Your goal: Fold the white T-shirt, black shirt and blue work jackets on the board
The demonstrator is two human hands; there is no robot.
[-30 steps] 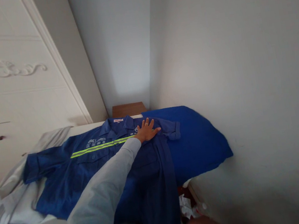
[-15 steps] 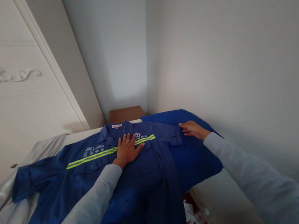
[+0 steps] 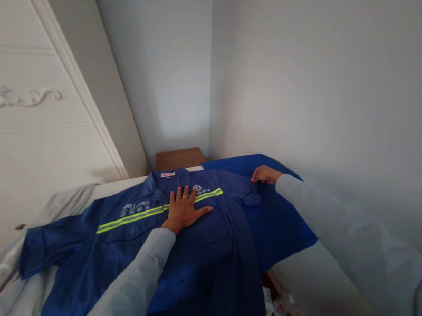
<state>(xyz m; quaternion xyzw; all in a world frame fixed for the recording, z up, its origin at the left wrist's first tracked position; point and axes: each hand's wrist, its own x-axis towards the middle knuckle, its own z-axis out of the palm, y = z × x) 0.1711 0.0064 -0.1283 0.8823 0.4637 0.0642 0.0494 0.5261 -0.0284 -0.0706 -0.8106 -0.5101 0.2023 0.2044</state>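
Observation:
A dark blue short-sleeved work shirt [image 3: 140, 265] lies spread out front side up, its collar toward the far wall. A yellow-green and grey reflective band crosses its chest, with white print above. My left hand [image 3: 182, 209] rests flat on the chest over the band, fingers spread, a ring on one finger. At the cuff of the shirt's right-side sleeve, my right hand [image 3: 265, 174] pinches the edge between thumb and fingers. Brighter blue cloth [image 3: 280, 216] lies beneath that sleeve.
White cabinet doors [image 3: 25, 150] stand at the left, and a bare wall [image 3: 327, 81] rises close on the right. A brown wooden box-like piece [image 3: 179, 158] sits in the far corner. Grey-white fabric [image 3: 4, 297] lies at the left. Papers [image 3: 277, 310] show in an opening below.
My right hand has moved slightly left onto the sleeve cuff, and its fingers have closed there. My left hand stays flat on the chest. The view has shifted a little.

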